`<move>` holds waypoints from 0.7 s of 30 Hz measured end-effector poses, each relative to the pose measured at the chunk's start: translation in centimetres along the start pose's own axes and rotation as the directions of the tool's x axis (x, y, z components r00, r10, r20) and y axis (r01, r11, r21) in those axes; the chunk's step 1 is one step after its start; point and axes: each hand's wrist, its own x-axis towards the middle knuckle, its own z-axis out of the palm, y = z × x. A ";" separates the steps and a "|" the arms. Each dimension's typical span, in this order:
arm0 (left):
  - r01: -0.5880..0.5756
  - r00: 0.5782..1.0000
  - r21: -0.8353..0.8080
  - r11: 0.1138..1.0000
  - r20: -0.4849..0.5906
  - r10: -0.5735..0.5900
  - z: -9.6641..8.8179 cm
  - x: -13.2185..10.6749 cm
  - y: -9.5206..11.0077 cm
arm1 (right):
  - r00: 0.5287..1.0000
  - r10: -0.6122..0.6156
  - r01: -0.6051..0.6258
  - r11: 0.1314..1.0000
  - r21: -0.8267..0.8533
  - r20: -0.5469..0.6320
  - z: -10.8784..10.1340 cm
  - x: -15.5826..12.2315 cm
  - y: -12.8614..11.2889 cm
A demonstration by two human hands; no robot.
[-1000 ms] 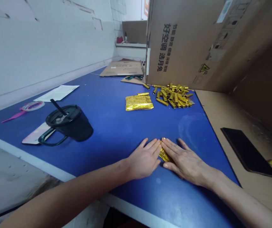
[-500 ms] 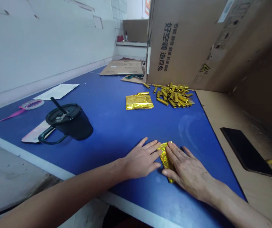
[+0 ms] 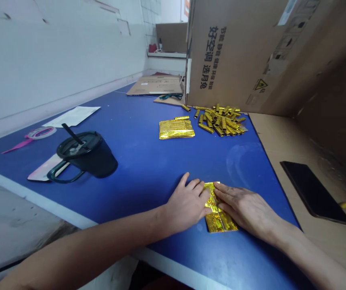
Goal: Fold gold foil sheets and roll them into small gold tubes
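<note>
A crinkled gold foil sheet (image 3: 218, 215) lies flat on the blue tabletop (image 3: 136, 169), with a lengthwise crease down its middle. My left hand (image 3: 188, 203) presses its fingertips on the sheet's left edge. My right hand (image 3: 245, 209) lies with its fingers across the right part of the sheet. Farther off stand a heap of rolled gold foil tubes (image 3: 219, 123) and a flat stack of gold foil (image 3: 176, 129). A single tube (image 3: 182, 118) rests on the stack. Neither hand is near them.
A black handled tumbler with a straw (image 3: 88, 155) stands at left, near a pink-handled tape roll (image 3: 40, 133) and white paper (image 3: 73, 117). A large cardboard box (image 3: 233, 52) walls the far right. A black phone (image 3: 315, 192) lies on cardboard (image 3: 269, 149) beyond the table's right edge.
The gold foil has spread from a narrow strip into a wider sheet reaching toward me. My right hand has slid right and lower along it, and my left hand has moved onto its edge.
</note>
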 end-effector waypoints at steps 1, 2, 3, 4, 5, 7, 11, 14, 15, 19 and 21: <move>0.000 1.000 0.005 1.000 -0.003 0.000 0.1 0.0 0.0 | 1.000 -0.015 0.015 1.000 0.008 0.009 0.0 -0.2 0.2; -0.003 1.000 0.009 1.000 -0.005 0.003 0.2 -0.1 0.0 | 0.999 -0.030 0.030 0.999 0.015 0.020 0.1 -0.3 0.4; -0.008 1.000 0.012 1.000 -0.010 0.008 0.2 -0.2 0.0 | 0.999 -0.039 0.039 0.999 0.022 0.030 0.2 -0.5 0.5; -0.014 1.000 0.015 1.000 -0.017 0.014 0.3 -0.2 -0.1 | 0.998 -0.044 0.043 0.999 0.030 0.037 0.3 -0.6 0.6; -0.014 0.999 0.017 1.000 -0.029 0.015 0.4 -0.3 -0.1 | 0.998 -0.044 0.043 0.998 0.039 0.040 0.4 -0.8 0.8; -0.006 0.998 0.016 1.000 -0.056 0.007 0.5 -0.3 0.0 | 0.999 -0.042 0.040 0.998 0.056 0.033 0.7 -1.1 0.9; -0.024 0.998 -0.012 1.000 -0.059 0.023 0.7 -0.1 0.0 | 1.000 -0.022 0.021 0.998 0.055 0.006 1.2 -1.6 0.6; -0.060 0.998 -0.031 0.998 -0.038 0.059 0.5 0.2 -0.6 | 0.999 0.041 -0.040 0.998 0.044 -0.015 1.7 -1.7 -0.4; -0.076 0.997 -0.034 0.997 -0.032 0.075 0.5 0.3 -0.8 | 0.997 0.073 -0.072 0.997 0.041 -0.024 1.9 -1.7 -0.8; -0.135 0.991 -0.054 0.989 -0.016 0.135 0.4 0.3 -1.5 | 0.987 0.153 -0.152 0.988 0.029 -0.038 2.4 -1.6 -1.7; -0.154 0.988 -0.081 0.985 0.004 0.154 0.5 0.3 -1.5 | 0.989 0.146 -0.145 0.989 0.034 -0.024 2.4 -1.7 -1.7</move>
